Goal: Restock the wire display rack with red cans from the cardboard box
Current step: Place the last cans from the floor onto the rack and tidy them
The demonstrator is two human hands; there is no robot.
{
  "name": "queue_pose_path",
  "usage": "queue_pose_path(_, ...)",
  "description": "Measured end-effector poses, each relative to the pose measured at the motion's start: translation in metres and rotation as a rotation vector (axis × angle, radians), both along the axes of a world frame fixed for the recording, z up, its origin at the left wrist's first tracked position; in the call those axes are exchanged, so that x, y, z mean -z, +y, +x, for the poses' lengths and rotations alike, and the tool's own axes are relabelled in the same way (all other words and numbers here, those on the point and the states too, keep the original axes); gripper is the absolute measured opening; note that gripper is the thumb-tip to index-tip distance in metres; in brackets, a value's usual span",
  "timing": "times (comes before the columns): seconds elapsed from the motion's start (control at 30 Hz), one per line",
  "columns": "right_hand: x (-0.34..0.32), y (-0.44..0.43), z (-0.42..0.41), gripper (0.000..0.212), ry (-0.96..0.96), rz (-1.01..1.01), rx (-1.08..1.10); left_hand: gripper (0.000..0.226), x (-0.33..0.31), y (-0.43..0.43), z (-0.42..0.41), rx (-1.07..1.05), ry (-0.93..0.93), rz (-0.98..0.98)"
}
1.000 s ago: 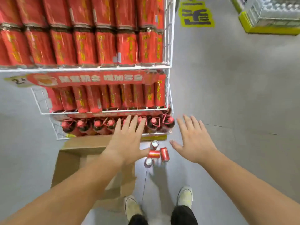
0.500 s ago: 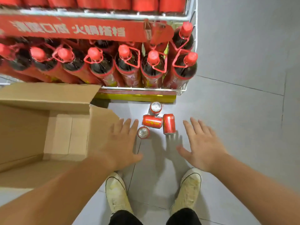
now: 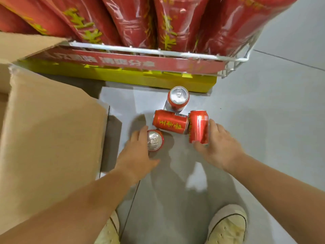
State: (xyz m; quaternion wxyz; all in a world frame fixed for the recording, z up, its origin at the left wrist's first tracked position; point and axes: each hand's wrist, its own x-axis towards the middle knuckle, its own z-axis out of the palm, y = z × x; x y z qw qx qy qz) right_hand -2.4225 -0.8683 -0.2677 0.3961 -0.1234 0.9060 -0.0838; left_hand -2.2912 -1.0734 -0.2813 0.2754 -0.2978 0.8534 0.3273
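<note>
cardboard box edges the left, open floor the right. left hand, loose-fingered, touches upright can; right hand clasps lying can.

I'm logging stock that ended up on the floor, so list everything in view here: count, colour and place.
red cans: four, red with silver tops, on the floor in front of the rack; two upright, two on their sides
cardboard box: one, brown, on the left
wire rack: one, white, across the top
wrapped packs: several, red with yellow print, in the rack
banner: one, red, along the rack's front
base: one, yellow, under the rack
floor: grey
shoes: two, pale, at the bottom edge
left hand: one, beside the nearer upright can
right hand: one, fingers and thumb against the right-hand lying can
</note>
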Motion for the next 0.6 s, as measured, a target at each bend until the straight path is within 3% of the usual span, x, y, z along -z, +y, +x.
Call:
queue_pose_path(0.07, 0.022, -0.008, -0.004, 0.074, -0.048, -0.044, 0.128, 0.096, 0.016, 0.001, 0.001, -0.216, 0.106, 0.095)
queue_pose_path(0.17, 0.047, -0.016, -0.009, 0.067, -0.061, -0.130, 0.325, 0.071, 0.033, 0.002, 0.002, -0.322, 0.181, 0.179)
queue_pose_path(0.37, 0.055, -0.010, -0.013, 0.047, -0.013, -0.156, 0.437, 0.062, 0.036, -0.004, -0.004, -0.363, 0.270, 0.224)
queue_pose_path(0.6, 0.004, 0.004, -0.005, 0.052, -0.008, -0.233, 0.510, 0.055, -0.015, -0.008, -0.023, -0.439, 0.143, 0.406)
